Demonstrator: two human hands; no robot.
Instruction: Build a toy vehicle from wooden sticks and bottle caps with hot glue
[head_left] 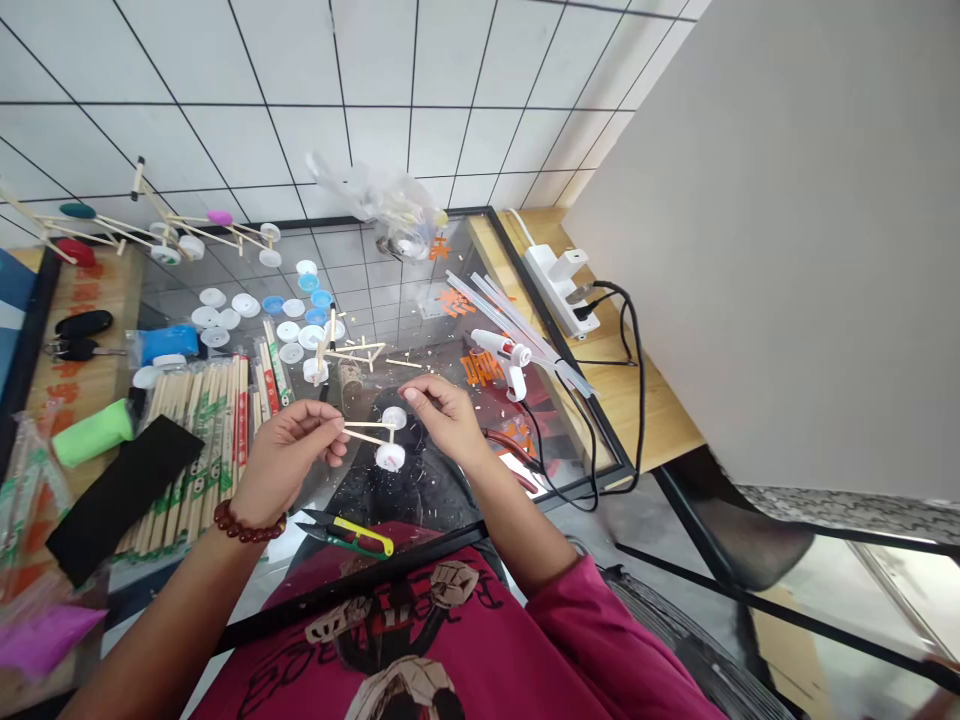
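Observation:
My left hand [298, 445], with a bead bracelet at the wrist, pinches the narrow end of a wooden-stick frame [366, 426]. Two white bottle caps [390, 457] sit on a short crosspiece at its far end like wheels. Just right of it, my right hand [446, 415] has thumb and forefinger pressed together; what is between them, if anything, is too small to tell. Beyond the hands stands another small stick piece [352, 352] with a cap at one end. Thread snips [349, 532] with yellow and green handles lie near the table's front edge.
A white glue gun [501, 355] and clear glue sticks [517, 325] lie right, by a power strip [561, 285] with cords. Loose bottle caps [244, 304], wrapped chopsticks [195, 430] and a black cloth [124, 495] are left. Finished-looking stick models [217, 230] stand at the back left.

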